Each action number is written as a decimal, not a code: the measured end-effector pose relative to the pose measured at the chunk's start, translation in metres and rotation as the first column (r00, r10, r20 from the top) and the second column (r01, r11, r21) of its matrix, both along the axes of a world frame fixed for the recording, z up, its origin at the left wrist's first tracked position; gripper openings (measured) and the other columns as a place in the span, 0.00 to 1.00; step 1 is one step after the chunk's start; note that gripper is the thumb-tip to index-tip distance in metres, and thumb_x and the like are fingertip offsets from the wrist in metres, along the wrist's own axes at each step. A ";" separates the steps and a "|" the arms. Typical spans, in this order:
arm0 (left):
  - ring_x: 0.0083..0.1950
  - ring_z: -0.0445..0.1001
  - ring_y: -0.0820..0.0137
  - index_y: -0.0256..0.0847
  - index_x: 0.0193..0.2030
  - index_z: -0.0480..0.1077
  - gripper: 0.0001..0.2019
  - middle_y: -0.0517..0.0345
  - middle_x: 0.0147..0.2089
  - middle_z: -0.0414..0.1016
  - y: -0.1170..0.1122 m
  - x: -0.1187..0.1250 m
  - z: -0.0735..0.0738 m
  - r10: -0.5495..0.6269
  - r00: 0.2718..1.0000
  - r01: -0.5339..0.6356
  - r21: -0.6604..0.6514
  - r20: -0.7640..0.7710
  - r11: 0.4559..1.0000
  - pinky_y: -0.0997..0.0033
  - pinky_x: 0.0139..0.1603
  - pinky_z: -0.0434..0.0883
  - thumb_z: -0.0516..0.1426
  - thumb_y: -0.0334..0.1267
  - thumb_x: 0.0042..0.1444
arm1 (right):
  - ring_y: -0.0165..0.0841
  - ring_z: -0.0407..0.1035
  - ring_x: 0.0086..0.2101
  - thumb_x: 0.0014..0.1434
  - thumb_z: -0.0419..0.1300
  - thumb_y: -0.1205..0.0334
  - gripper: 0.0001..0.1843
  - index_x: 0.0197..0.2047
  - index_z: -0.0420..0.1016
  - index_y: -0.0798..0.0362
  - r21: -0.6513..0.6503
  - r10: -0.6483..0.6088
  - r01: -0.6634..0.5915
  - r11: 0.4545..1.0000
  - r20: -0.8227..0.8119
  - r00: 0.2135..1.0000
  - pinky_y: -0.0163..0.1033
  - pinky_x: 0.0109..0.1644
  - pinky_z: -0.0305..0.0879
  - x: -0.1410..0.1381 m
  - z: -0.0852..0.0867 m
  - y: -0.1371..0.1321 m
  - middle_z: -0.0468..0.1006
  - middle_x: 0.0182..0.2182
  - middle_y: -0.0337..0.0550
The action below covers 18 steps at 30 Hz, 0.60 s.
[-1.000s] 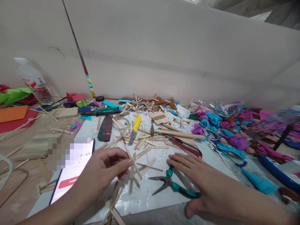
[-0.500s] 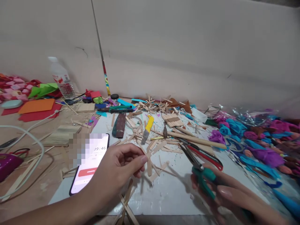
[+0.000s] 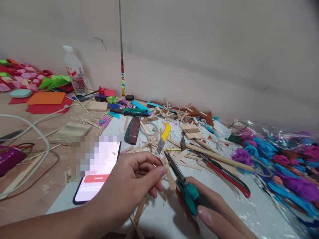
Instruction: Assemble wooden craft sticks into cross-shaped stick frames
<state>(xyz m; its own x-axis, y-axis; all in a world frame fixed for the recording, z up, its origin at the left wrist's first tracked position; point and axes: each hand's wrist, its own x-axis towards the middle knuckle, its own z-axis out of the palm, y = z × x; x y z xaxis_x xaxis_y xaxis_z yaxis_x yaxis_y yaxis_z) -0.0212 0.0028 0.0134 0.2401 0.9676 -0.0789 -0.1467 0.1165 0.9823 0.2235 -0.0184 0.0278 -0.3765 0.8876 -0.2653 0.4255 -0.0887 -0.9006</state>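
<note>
My left hand (image 3: 129,189) pinches a small piece made of crossed wooden craft sticks (image 3: 168,174) between thumb and fingers, low in the middle of the view. My right hand (image 3: 211,212) grips green-handled long-nose pliers (image 3: 185,189). The pliers' dark jaws point up and left, with their tip right beside the held sticks. More stick pieces lie under my left hand. Both hands hover above a white board (image 3: 239,205) strewn with stick offcuts.
A phone (image 3: 98,174) with a lit screen lies left of my hand. A yellow utility knife (image 3: 164,132), red-handled cutters (image 3: 224,171), a long dowel, a water bottle (image 3: 74,71), coloured paper (image 3: 46,99) and a white cable (image 3: 37,132) lie around. Paper flowers (image 3: 274,156) fill the right.
My right hand picked up the pliers from the board and brought them left to the sticks in my left hand. The view swung left.
</note>
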 end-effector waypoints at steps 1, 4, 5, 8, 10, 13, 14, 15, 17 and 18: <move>0.25 0.74 0.74 0.38 0.34 0.77 0.11 0.61 0.25 0.78 0.000 0.001 0.000 0.002 1.000 -0.002 -0.014 0.010 1.000 0.76 0.29 0.73 0.65 0.45 0.60 | 0.43 0.72 0.40 0.61 0.62 0.30 0.29 0.53 0.81 0.41 -0.014 -0.003 0.003 1.000 -0.015 1.000 0.47 0.47 0.72 -0.003 0.000 0.001 0.79 0.41 0.46; 0.22 0.73 0.74 0.39 0.32 0.76 0.11 0.62 0.22 0.76 -0.001 0.004 0.001 0.013 1.000 -0.011 -0.068 0.028 0.998 0.77 0.26 0.72 0.67 0.44 0.57 | 0.36 0.66 0.31 0.60 0.60 0.29 0.31 0.49 0.79 0.47 -0.092 0.019 -0.032 0.995 -0.131 0.991 0.39 0.35 0.66 -0.011 -0.001 0.002 0.73 0.33 0.42; 0.21 0.72 0.74 0.39 0.32 0.76 0.11 0.63 0.21 0.75 -0.001 0.005 0.000 0.015 0.999 -0.012 -0.084 0.030 0.996 0.77 0.24 0.71 0.67 0.44 0.56 | 0.34 0.64 0.30 0.60 0.59 0.28 0.32 0.48 0.78 0.49 -0.120 0.028 -0.049 0.992 -0.175 0.984 0.38 0.33 0.64 -0.012 -0.002 0.002 0.71 0.32 0.41; 0.20 0.71 0.74 0.41 0.31 0.77 0.10 0.63 0.20 0.75 -0.001 0.008 -0.002 0.012 0.999 -0.007 -0.111 0.046 0.994 0.78 0.22 0.69 0.66 0.44 0.57 | 0.34 0.65 0.31 0.59 0.61 0.28 0.33 0.47 0.77 0.50 -0.191 0.013 -0.062 0.980 -0.247 0.969 0.37 0.32 0.64 -0.014 -0.005 0.003 0.70 0.33 0.42; 0.19 0.71 0.74 0.41 0.31 0.77 0.09 0.63 0.20 0.75 -0.001 0.009 -0.003 0.013 0.998 -0.005 -0.113 0.067 0.994 0.79 0.21 0.68 0.66 0.43 0.56 | 0.35 0.65 0.31 0.58 0.62 0.28 0.32 0.46 0.77 0.49 -0.219 0.010 -0.069 0.973 -0.259 0.966 0.37 0.33 0.65 -0.014 -0.008 0.002 0.70 0.34 0.42; 0.18 0.69 0.75 0.41 0.29 0.78 0.07 0.64 0.18 0.74 -0.002 0.010 -0.003 0.014 0.996 -0.003 -0.122 0.093 0.993 0.80 0.20 0.67 0.66 0.41 0.54 | 0.34 0.64 0.30 0.55 0.61 0.26 0.34 0.45 0.77 0.49 -0.246 0.016 -0.086 0.966 -0.274 0.962 0.38 0.32 0.63 -0.015 -0.014 0.001 0.70 0.32 0.42; 0.18 0.69 0.75 0.41 0.28 0.77 0.07 0.64 0.18 0.73 -0.003 0.011 -0.002 0.014 0.995 -0.001 -0.132 0.100 0.991 0.80 0.20 0.66 0.66 0.40 0.53 | 0.34 0.63 0.29 0.55 0.60 0.25 0.35 0.44 0.77 0.49 -0.253 0.011 -0.084 0.964 -0.277 0.961 0.38 0.31 0.62 -0.015 -0.016 0.000 0.70 0.31 0.42; 0.18 0.69 0.75 0.41 0.28 0.77 0.06 0.64 0.18 0.73 -0.003 0.011 -0.001 0.015 0.994 0.001 -0.148 0.109 0.989 0.81 0.19 0.66 0.66 0.39 0.52 | 0.34 0.63 0.29 0.55 0.60 0.25 0.34 0.44 0.76 0.49 -0.261 -0.001 -0.075 0.963 -0.280 0.960 0.38 0.31 0.62 -0.016 -0.019 0.000 0.70 0.31 0.42; 0.17 0.68 0.76 0.41 0.27 0.77 0.06 0.64 0.17 0.73 -0.003 0.013 0.000 0.029 0.991 -0.004 -0.183 0.130 0.983 0.81 0.19 0.66 0.67 0.39 0.50 | 0.34 0.63 0.28 0.55 0.59 0.26 0.34 0.45 0.76 0.48 -0.277 -0.033 -0.050 0.960 -0.288 0.957 0.39 0.31 0.60 -0.017 -0.023 -0.002 0.71 0.31 0.43; 0.17 0.68 0.76 0.42 0.27 0.77 0.05 0.64 0.17 0.73 -0.003 0.013 0.001 0.034 0.990 -0.005 -0.202 0.139 0.979 0.80 0.19 0.67 0.67 0.39 0.49 | 0.34 0.63 0.28 0.54 0.60 0.26 0.34 0.45 0.76 0.48 -0.283 -0.046 -0.041 0.958 -0.293 0.955 0.39 0.31 0.60 -0.017 -0.024 -0.002 0.72 0.31 0.43</move>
<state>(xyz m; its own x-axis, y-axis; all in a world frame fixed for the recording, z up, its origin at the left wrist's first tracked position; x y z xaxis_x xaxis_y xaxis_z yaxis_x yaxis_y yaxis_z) -0.0081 -0.0002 0.0142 0.2437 0.9401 -0.2384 -0.2868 0.3046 0.9083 0.2062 -0.0208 0.0038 -0.4738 0.7929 -0.3832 0.1450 -0.3590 -0.9220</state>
